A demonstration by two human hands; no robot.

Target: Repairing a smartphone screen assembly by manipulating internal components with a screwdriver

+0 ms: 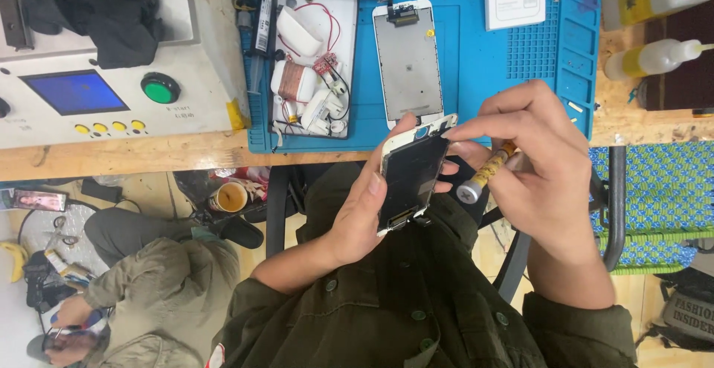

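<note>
Two hands | left grips phone screen edges | right pinches screwdriver

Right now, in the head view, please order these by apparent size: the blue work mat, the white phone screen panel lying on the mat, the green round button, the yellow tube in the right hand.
1. Blue work mat
2. White phone screen panel
3. Yellow tube, partly hidden by the right hand and nearer the camera, so unsure against the next
4. Green round button
</note>
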